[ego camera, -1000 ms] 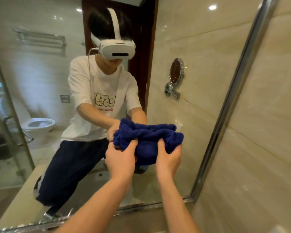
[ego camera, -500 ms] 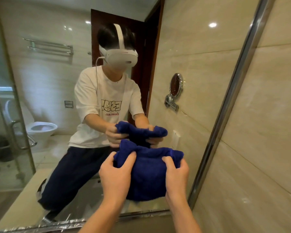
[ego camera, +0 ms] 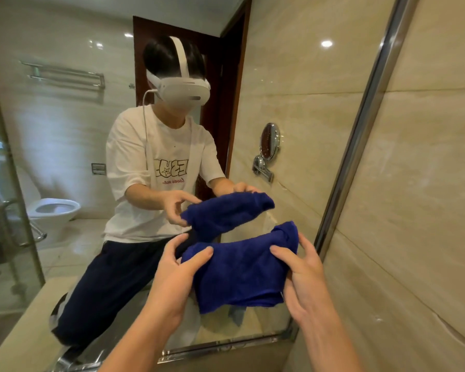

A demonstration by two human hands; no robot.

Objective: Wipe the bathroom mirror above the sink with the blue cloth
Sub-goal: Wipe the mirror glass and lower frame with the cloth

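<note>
1. The blue cloth (ego camera: 242, 272) has come off the glass since a second ago. I now hold it low, in front of the mirror (ego camera: 293, 108)'s lower right corner, folded and hanging.
2. My left hand (ego camera: 177, 275) pinches its left edge; my right hand (ego camera: 304, 275) grips its right edge.
3. I judge I'm refolding it, so wiping is paused.
4. The chrome frame (ego camera: 360, 135) and the tiled wall (ego camera: 427, 183) stand just right.

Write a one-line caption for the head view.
Both hands, left and right, hold a folded blue cloth in front of the mirror, apart from the glass.
</note>
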